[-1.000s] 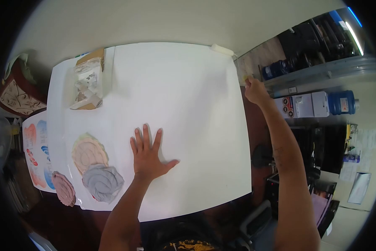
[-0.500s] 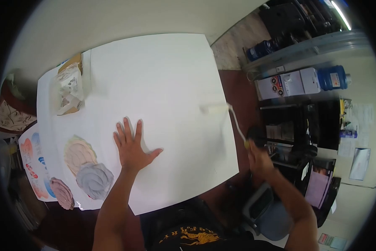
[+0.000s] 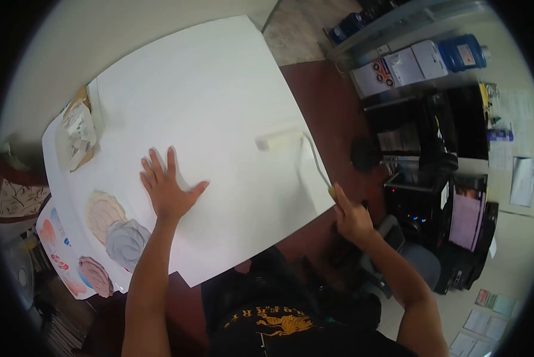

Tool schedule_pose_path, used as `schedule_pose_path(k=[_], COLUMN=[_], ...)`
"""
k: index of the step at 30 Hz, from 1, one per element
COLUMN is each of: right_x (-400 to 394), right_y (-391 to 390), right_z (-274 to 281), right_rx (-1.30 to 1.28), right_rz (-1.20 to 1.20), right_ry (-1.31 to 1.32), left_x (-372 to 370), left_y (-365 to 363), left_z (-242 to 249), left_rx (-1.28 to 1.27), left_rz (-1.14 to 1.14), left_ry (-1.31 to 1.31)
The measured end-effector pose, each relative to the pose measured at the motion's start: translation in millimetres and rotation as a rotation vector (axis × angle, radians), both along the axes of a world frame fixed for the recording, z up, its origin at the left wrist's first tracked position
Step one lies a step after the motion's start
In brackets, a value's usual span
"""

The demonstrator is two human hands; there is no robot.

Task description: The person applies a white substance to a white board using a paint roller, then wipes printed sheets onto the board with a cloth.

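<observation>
A large white board (image 3: 219, 89) lies under my hands. My left hand (image 3: 169, 193) rests flat on it with the fingers spread, holding nothing. My right hand (image 3: 353, 220) is closed around the handle of a paint roller (image 3: 285, 141). The roller's pale sleeve lies across the right part of the board, blurred by motion. Left of my left forearm are a grey folded cloth flower (image 3: 126, 243) and a cream one (image 3: 103, 214) beside it.
A plastic-wrapped packet (image 3: 78, 132) is at the board's left edge. A pinkish flower (image 3: 94, 275) lies on a printed sheet (image 3: 52, 238). To the right are a water dispenser (image 3: 404, 65), a monitor (image 3: 468, 217) and a grey chair (image 3: 418, 259).
The whole view has shifted and turned. My right hand has moved the roller a little toward the left over the board. My left hand remains spread on the board.
</observation>
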State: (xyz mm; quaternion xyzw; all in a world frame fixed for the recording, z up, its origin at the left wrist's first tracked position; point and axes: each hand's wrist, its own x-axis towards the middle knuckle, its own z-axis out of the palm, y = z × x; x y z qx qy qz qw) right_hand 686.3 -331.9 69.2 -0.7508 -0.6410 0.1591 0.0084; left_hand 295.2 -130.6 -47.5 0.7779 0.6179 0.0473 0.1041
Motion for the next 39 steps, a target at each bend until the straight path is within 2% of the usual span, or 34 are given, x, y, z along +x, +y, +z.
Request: schedule_pose_path(k=[3,6,9,12,15,16,20,22,25,28,30,33,35,39], right_x=[-3,-8,-6,-4,-8,-12,-11,-9,-9,5,14,45,71,55], right_y=[-105,-163,-210,-212,-159,-127,-10,62,189,252,245,169,127,160], right_z=[37,81,112,121,111,102,34,4,-13,-14,-4,46,73,81], right_rx=[-0.214,-0.489,-0.427,-0.121,0.061,0.126,0.001,-0.086,-0.021,0.012,-0.028,-0.298,-0.348,-0.346], right_rz=[-0.074,-0.139,-0.23,-0.319,-0.352,-0.268,-0.064,-0.079,0.008,0.097,0.148,0.134,0.216,0.192], right_ry=[-0.097,-0.172,-0.095,-0.061,0.074,0.1,0.067,-0.055,-0.102,-0.042,-0.027,-0.165,-0.192,-0.164], left_x=[1,0,0,1,0,0,3,3,1,3,2,0,0,-1], left_y=[0,0,0,-3,0,0,3,3,2,4,3,4,1,6], left_z=[-2,-2,-3,-3,-1,-1,10,11,6,5,6,7,6,11], left_rx=[0.014,0.028,0.032,0.026,0.002,-0.001,-0.08,-0.093,-0.061,-0.041,-0.052,-0.066,-0.059,-0.105], left_rz=[-0.001,-0.01,-0.009,-0.01,0.006,0.01,0.036,0.038,0.036,0.031,0.033,0.034,0.029,0.036], left_ry=[-0.004,-0.013,-0.016,-0.011,0.01,0.012,0.038,0.039,0.023,0.018,0.015,-0.008,-0.024,-0.047])
